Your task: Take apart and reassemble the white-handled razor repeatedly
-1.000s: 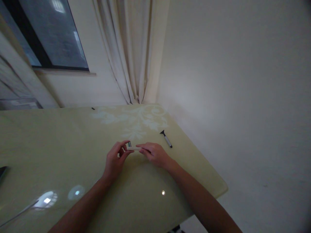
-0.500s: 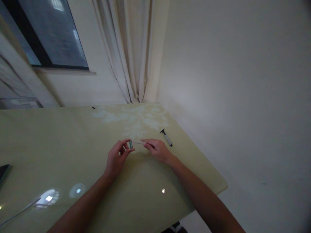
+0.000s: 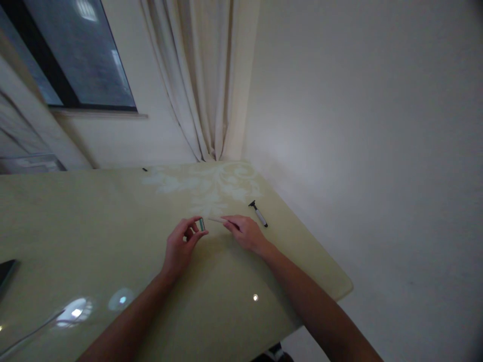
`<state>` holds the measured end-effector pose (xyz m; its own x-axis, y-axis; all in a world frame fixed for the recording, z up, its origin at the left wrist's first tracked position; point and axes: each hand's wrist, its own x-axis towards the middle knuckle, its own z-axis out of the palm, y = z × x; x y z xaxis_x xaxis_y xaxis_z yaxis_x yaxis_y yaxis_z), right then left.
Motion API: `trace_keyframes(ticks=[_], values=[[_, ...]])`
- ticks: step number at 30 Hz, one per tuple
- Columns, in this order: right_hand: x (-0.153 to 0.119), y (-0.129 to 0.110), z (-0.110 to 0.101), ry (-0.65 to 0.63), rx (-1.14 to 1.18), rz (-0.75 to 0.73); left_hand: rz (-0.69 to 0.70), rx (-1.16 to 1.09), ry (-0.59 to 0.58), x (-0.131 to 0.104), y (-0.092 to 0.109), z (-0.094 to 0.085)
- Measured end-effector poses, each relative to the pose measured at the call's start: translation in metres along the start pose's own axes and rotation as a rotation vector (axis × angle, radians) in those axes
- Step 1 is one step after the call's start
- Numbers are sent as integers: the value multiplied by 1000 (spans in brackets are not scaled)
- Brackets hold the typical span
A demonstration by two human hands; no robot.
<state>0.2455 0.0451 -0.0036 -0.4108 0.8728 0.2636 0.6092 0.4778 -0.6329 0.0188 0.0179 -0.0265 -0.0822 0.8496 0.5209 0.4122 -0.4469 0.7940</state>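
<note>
While left hand point(image 3: 181, 246) pinches a small teal cartridge point(image 3: 202, 224) at table point(image 3: 75, 221) centre, right hand point(image 3: 245, 232) grips a pale handle point(image 3: 216, 219), just apart. Spare razor point(image 3: 258, 213) at 2 o'clock. Risk: thin pinch, cartridge may slip or nick fingertips.

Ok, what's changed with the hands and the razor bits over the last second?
The left hand and right hand drew apart: the cartridge now sits clear of the handle, where a second ago they met. Each hand keeps its piece. The spare razor hasn't moved.
</note>
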Motion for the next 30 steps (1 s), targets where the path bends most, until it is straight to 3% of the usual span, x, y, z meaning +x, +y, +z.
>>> trace_keyframes(ticks=[4, 7, 9, 11, 14, 16, 18, 21, 25, 27, 30], values=[[1, -2, 3, -13, 41, -61, 13, -24, -19, 0, -2, 1], [4, 2, -2, 7, -28, -26, 7, -10, -30, -2, -4, 0], [7, 13, -15, 99, -52, 25, -5, 13, -32, -3, -6, 0], [8, 28, -35, 268, -29, 73, -24, 38, -72, -3, -8, 2], [7, 53, -64, 445, -101, 289, -55, 110, -324, 5, -7, 13], [4, 66, -76, 422, -216, 459, -53, 209, -545, 14, -2, 26], [1, 76, -81, 349, -328, 585, -43, 303, -655, 26, 5, 46], [-2, 85, -79, 280, -393, 657, -74, 375, -615, 43, 14, 83], [-4, 91, -76, 240, -419, 668, -191, 492, -472, 55, 19, 126], [-5, 93, -76, 223, -439, 666, -223, 535, -419, 56, 20, 137], [-6, 95, -76, 208, -468, 668, -216, 562, -403, 52, 19, 138]])
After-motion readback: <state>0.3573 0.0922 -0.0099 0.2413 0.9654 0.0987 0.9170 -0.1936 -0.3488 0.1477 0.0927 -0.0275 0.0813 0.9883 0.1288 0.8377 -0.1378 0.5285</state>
